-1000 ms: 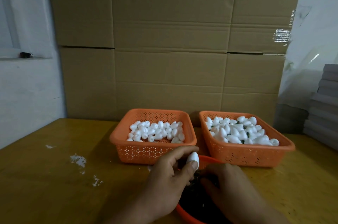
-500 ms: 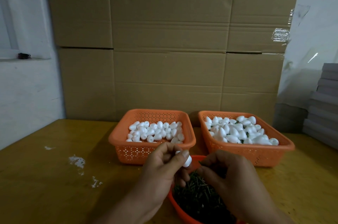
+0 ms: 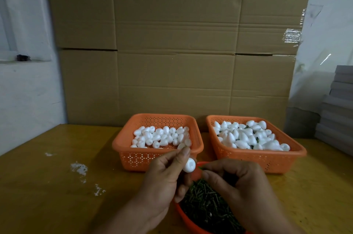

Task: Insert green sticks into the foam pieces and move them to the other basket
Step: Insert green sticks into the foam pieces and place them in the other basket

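Note:
My left hand (image 3: 164, 174) pinches a white foam piece (image 3: 189, 165) between thumb and fingertips, just in front of the left orange basket (image 3: 122, 145), which holds several plain foam pieces. My right hand (image 3: 235, 182) pinches a short green stick (image 3: 200, 167) whose tip points at the foam piece, a small gap apart. Both hands hover over an orange bowl (image 3: 183, 214) full of green sticks. The right orange basket (image 3: 298, 152) holds several foam pieces with green sticks showing among them.
The baskets stand on a yellow wooden table (image 3: 57, 186) with white paint flecks at the left. Large cardboard boxes (image 3: 175, 42) rise behind the baskets. A stack of grey boards (image 3: 338, 107) sits at the right edge.
My right hand has lifted out of the stick bowl with one green stick. Both hands have risen, and the stick tip has come close to the foam piece.

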